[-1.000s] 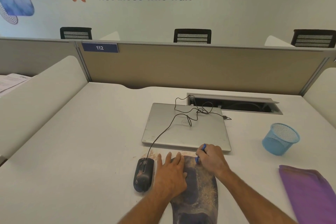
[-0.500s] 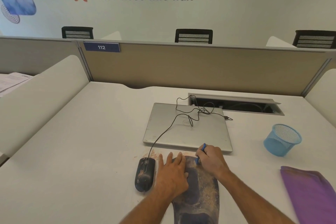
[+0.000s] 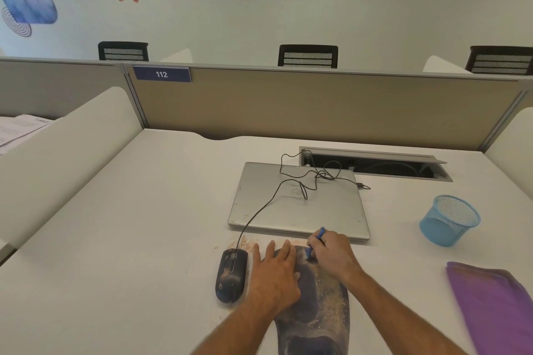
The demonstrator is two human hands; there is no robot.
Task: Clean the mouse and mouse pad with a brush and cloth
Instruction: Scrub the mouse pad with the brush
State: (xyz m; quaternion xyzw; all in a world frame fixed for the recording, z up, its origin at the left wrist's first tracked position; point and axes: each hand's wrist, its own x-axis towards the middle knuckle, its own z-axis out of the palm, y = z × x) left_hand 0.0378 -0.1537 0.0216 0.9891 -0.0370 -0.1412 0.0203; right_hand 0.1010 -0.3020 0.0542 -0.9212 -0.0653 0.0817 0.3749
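You are early in the job. The pad (image 3: pixel 317 305), lying at the near edge of the surface (image 3: pixel 144 239), carries a wide scatter of tan grit across its right and middle, and a smear of the same dust sits on the surface just beyond its far end. Your left hand (image 3: pixel 274 274) lies flat on the pad's far left part, fingers straight, pressing it down. Your right hand (image 3: pixel 331 253) is curled round the blue brush (image 3: pixel 315 242), whose tip meets the pad's far end, so I judge brushing has only begun. The mouse (image 3: pixel 230 278), just left of the pad, shows dusty blotches and looks uncleaned. The purple cloth (image 3: pixel 496 305) lies well to the right, untouched, so wiping is all still to do.

Largest writing first: the wall reads "The future belongs to those who take act…", cut off by the frame, then "not those who wait". The divider tag (image 3: pixel 161 74) says "112". The laptop (image 3: pixel 297 202) logo is too blurred to read.
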